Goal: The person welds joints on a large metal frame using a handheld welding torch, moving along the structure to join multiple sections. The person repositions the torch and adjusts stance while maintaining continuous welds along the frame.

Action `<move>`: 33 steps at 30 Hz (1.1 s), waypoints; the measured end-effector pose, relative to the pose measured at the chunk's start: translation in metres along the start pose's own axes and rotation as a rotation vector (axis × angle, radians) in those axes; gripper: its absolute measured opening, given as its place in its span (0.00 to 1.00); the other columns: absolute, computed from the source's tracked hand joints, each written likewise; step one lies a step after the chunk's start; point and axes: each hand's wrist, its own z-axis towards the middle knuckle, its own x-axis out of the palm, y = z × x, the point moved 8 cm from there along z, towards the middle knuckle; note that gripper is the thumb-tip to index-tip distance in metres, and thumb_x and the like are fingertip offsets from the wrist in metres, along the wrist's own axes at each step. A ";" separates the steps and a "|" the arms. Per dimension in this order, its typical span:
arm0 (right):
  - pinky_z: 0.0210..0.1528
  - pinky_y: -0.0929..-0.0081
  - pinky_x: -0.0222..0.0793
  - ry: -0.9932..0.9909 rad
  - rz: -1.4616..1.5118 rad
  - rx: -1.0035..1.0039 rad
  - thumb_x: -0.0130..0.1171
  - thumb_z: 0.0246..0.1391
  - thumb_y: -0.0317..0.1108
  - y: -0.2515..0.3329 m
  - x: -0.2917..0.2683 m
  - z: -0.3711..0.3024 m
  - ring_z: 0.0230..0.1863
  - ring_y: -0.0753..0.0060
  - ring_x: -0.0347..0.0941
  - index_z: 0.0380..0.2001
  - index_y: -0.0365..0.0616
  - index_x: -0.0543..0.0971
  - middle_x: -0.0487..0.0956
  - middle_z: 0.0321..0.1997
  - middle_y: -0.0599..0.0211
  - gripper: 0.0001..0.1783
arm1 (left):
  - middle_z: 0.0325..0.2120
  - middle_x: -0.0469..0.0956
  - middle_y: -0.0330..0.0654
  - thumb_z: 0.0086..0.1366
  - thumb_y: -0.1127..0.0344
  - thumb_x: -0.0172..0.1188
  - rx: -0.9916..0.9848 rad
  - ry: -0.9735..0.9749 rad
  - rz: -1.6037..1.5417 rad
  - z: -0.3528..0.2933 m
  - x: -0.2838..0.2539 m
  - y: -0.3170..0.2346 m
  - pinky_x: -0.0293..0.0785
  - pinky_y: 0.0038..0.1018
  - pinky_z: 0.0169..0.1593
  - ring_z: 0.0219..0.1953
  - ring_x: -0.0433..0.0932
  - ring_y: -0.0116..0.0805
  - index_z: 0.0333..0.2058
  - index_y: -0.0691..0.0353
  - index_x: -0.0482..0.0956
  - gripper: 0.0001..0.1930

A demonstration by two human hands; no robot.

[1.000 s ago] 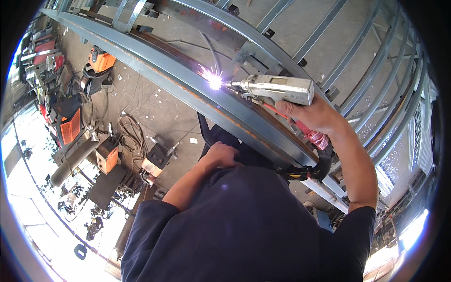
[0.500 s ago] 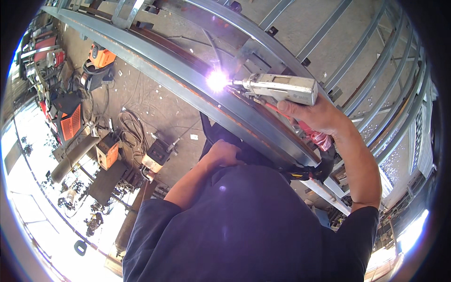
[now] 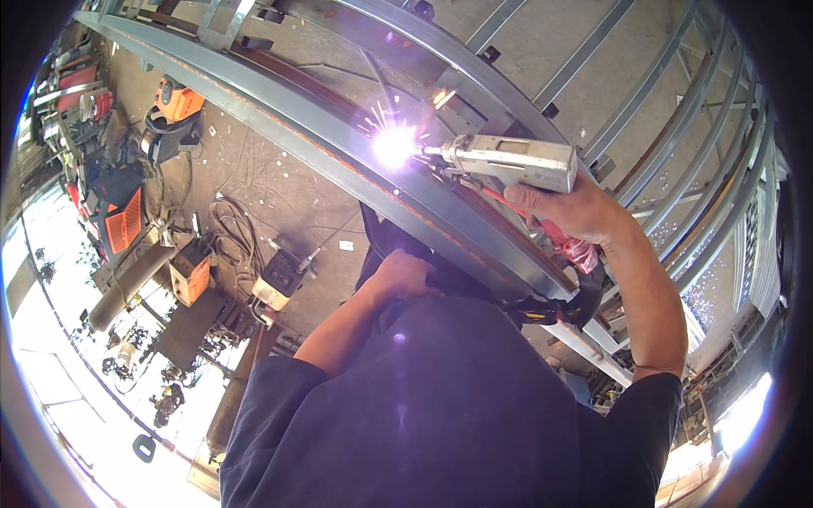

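The right hand (image 3: 576, 210) grasps a welding torch (image 3: 512, 161), whose scuffed body is box-shaped, of silvery metal. Its thin tip points into a white-violet glow (image 3: 395, 148) at the long, smooth grey steel beam (image 3: 330, 140) with rusty edge. The left hand (image 3: 403, 275) is curled near the dark cloth shirt (image 3: 449, 398); whether it holds something, I cannot tell.

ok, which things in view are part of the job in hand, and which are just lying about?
In use:
torch, in the right hand
spark, at the torch's tip
beam, by the spark

Apparently lying about:
orange machines, on the floor (can't tell if one feeds the torch)
coiled cable
white scrap
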 end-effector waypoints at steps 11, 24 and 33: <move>0.43 0.71 0.81 -0.099 -0.150 0.068 0.68 0.57 0.63 -0.013 -0.020 -0.021 0.39 0.73 0.81 0.61 0.45 0.78 0.86 0.44 0.66 0.40 | 0.38 0.87 0.47 0.58 0.33 0.60 0.064 -0.016 -0.030 0.012 0.007 -0.005 0.71 0.42 0.55 0.46 0.83 0.48 0.44 0.55 0.87 0.31; 0.38 0.71 0.82 -0.082 0.012 0.226 0.73 0.53 0.60 -0.077 -0.043 -0.065 0.38 0.67 0.81 0.60 0.41 0.78 0.85 0.46 0.56 0.41 | 0.40 0.87 0.45 0.61 0.33 0.60 0.185 0.014 -0.058 0.032 0.010 -0.041 0.72 0.40 0.58 0.49 0.83 0.46 0.42 0.51 0.89 0.28; 0.39 0.72 0.80 -0.092 -0.091 0.236 0.72 0.55 0.58 -0.082 -0.039 -0.063 0.41 0.70 0.80 0.61 0.47 0.79 0.85 0.49 0.62 0.37 | 0.42 0.87 0.45 0.60 0.30 0.58 0.137 0.041 -0.050 0.030 0.008 -0.042 0.73 0.40 0.58 0.50 0.83 0.45 0.43 0.50 0.89 0.31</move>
